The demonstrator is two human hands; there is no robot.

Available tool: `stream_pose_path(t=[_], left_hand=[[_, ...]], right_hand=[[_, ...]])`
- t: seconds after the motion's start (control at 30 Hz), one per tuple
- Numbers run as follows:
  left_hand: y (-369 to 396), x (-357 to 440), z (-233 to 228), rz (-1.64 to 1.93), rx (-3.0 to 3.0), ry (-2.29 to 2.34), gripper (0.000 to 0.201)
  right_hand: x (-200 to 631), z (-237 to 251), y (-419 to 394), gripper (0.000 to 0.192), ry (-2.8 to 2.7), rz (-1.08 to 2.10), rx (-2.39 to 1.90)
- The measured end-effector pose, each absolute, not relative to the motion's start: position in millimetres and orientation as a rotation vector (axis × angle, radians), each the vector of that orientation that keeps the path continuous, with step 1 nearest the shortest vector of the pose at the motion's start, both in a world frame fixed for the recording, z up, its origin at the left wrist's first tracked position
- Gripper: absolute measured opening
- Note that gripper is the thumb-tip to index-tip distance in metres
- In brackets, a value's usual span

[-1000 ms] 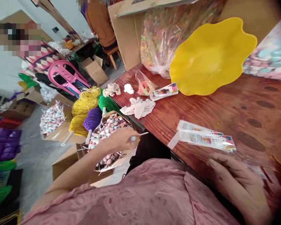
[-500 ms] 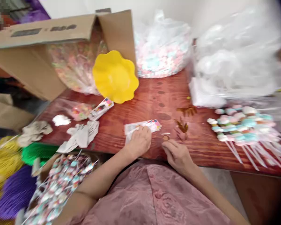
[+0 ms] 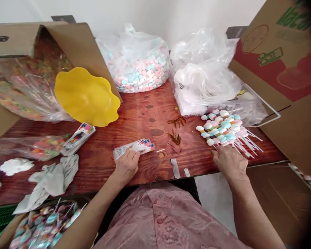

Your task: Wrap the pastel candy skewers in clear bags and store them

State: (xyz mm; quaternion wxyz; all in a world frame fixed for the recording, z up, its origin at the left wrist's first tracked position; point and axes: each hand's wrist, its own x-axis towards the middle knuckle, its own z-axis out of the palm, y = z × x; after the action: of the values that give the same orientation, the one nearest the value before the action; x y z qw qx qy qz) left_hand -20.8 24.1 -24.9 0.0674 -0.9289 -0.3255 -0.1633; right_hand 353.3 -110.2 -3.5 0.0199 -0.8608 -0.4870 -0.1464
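Observation:
My left hand [image 3: 126,165] rests on the near end of a small stack of printed plastic sleeves [image 3: 134,146] lying on the red-brown wooden table [image 3: 134,117]. My right hand [image 3: 229,160] reaches to the sticks of a pile of marshmallow skewers [image 3: 221,126] with pink, blue and white pieces, at the table's right side. Its fingers touch the white sticks; whether it grips one cannot be told. Between the hands lie brown twist ties [image 3: 175,138] and bits of tape.
A yellow wavy bowl [image 3: 85,97] leans on an open cardboard box [image 3: 75,41] with a bag of coloured sweets. At the back stand bags of marshmallows [image 3: 138,67] and clear plastic [image 3: 204,79]. A big box [image 3: 287,79] stands right. A box of lollipops [image 3: 41,223] and grey cloth [image 3: 52,178] sit left.
The view swung from the floor boxes on the left to the table. My left hand came from the lollipop box onto the sleeves. My right hand moved right to the skewers.

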Motion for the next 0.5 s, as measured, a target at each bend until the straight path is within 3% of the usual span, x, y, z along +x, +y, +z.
stream_pose_path(t=[0.27,0.4,0.5], left_hand=[[15,-6,-20,-0.347,-2.697,-1.312,0.017],[17,-15,-24,-0.463,-2.738,-1.256,0.02],[17,-16,-20,-0.454,-2.782,-1.251,0.017]], right_hand=[[359,-21,-102,0.033,-1.336,-0.387,-2.59],[362,11,-107,0.024,-1.396,-0.373,-2.38],[368,55,-114,0.018,-1.674,-0.411,-2.466]])
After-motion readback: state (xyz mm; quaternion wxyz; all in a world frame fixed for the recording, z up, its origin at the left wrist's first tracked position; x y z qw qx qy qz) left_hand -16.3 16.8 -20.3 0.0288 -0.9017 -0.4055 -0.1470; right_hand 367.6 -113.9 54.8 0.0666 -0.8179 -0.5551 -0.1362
